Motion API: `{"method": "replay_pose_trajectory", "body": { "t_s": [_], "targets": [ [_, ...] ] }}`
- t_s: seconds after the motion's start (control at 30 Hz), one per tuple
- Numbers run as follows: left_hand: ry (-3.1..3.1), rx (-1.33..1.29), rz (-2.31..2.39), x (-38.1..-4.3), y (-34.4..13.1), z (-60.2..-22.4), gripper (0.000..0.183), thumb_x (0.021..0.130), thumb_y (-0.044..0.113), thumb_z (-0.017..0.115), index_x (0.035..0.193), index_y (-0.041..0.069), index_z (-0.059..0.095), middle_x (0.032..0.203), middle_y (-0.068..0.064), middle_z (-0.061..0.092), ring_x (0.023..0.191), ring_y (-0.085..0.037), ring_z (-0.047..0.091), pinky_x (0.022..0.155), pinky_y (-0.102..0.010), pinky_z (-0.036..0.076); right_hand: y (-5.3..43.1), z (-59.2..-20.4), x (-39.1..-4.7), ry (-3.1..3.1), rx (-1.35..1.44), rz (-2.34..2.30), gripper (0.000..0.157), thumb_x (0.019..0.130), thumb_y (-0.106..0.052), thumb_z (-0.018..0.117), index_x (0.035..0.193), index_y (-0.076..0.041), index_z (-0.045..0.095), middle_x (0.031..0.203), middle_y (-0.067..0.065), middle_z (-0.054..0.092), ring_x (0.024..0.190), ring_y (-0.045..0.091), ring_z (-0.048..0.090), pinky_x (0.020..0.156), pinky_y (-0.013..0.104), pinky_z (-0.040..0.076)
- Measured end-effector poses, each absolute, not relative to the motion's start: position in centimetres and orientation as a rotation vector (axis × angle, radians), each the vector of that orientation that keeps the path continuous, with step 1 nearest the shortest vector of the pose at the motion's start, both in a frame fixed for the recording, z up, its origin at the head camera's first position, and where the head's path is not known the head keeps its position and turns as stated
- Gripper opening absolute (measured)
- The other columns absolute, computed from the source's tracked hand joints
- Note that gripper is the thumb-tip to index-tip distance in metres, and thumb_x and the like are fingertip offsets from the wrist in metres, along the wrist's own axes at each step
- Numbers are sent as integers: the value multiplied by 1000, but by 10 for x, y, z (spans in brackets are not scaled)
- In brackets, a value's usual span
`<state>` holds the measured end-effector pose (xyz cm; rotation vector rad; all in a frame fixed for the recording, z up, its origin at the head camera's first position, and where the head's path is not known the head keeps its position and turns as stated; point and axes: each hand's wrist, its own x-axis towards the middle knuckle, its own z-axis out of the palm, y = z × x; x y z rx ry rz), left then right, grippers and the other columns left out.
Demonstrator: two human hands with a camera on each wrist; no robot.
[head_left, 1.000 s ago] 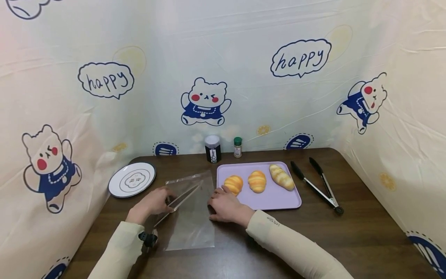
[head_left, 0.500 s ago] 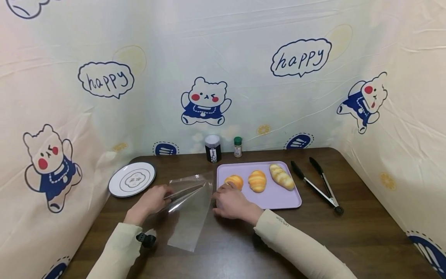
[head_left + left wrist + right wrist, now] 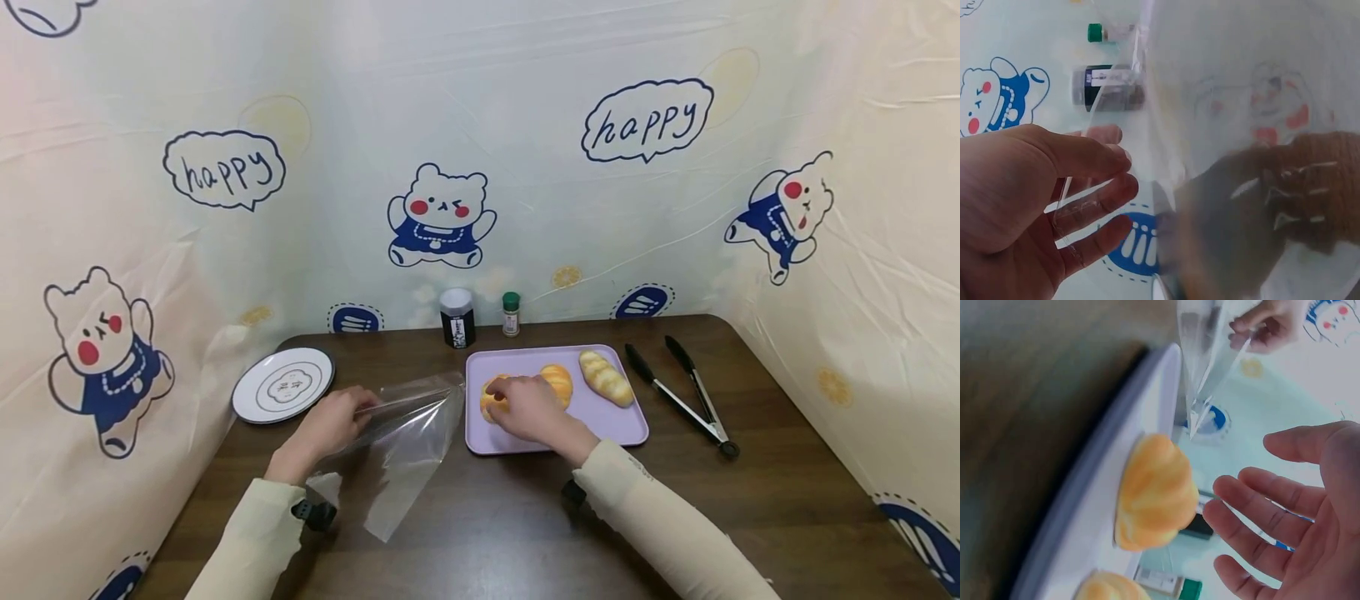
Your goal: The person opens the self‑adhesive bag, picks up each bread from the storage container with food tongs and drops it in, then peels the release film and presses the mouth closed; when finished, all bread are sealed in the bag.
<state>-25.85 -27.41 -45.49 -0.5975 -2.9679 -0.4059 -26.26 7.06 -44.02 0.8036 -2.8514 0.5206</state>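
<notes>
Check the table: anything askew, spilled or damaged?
The white plate: in the head view its outer rim seems to jut past the left edge of the table, so it may be poorly supported there. No spill or damage visible.

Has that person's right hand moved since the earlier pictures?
Yes. In the head view, the right hand has moved rightward against the purple tray, from its left edge to farther over it.
</notes>
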Motion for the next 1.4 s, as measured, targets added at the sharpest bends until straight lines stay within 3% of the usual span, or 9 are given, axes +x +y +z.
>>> {"method": "replay_pose_trajectory", "body": {
  "t_s": [0.3,0.7,1.2,1.4],
  "targets": [
    [-2827,-696,-441,-256,-262,-444,22,86,1,70,106,10,74,98,-2,71,91,-20,69,81,-43,57,93,-428,-267,-2955,659,724,26,95,-33,65,112,-14,73,90,-3,72,78,9,61,72,31,51],
    [-2725,-846,-403,-245,-233,-425,24,85,2,74,105,16,75,100,2,71,90,-15,70,79,-38,58,101,-427,-271,-2930,612,908,24,97,-39,62,101,-20,76,91,-6,73,81,9,61,76,33,51],
    [-2671,-920,-360,-237,-208,-417,31,84,2,76,107,22,74,107,5,69,102,-14,65,86,-37,57,101,-426,-272,-2968,789,1200,36,100,-41,56,90,-13,76,82,4,72,70,12,56,62,28,45],
    [-2680,-928,-376,-235,-205,-417,32,84,3,76,108,24,74,109,7,68,101,-10,63,87,-34,57,99,-429,-275,-2950,877,1219,26,98,-28,62,88,-8,76,76,-2,69,66,9,55,59,25,44]
  ]
}}
